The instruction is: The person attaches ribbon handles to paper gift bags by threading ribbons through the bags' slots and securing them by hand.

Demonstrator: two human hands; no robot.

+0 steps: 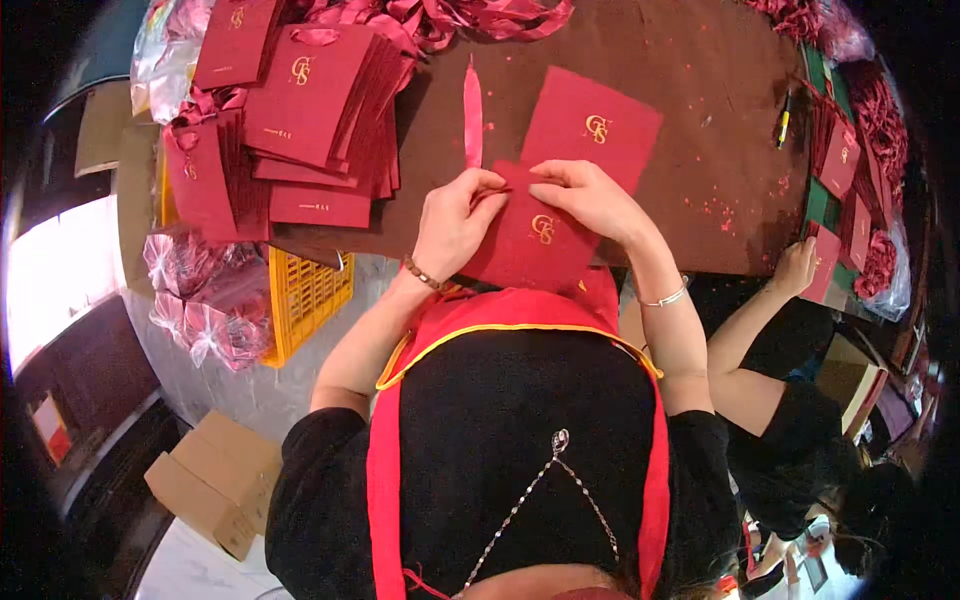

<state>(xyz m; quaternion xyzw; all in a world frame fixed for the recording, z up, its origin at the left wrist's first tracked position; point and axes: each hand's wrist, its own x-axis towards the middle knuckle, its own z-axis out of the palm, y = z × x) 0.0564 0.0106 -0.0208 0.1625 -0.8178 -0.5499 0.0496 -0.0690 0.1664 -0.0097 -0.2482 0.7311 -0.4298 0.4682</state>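
Note:
In front of me at the table's edge is a dark red paper gift bag point(535, 240) with a gold emblem. My left hand point(455, 220) is closed in a pinch at its upper left corner. A pink satin ribbon point(472, 110) runs up the table from beside those fingers; whether they pinch it too is hidden. Bent over the bag's top edge, the fingers of my right hand point(588, 200) grip it, their tips close to the left fingertips. Just beyond lies a second red bag point(605, 125), flat and partly under the right hand.
Stacked red bags point(310, 100) stand at the left, below a heap of ribbons point(450, 20). A yellow crate point(312, 305) sits beneath the table's left end. At right, a co-worker's hand point(797, 268) holds a red bag near a yellow-and-black pen point(784, 118). Cardboard boxes point(220, 475) lie lower left.

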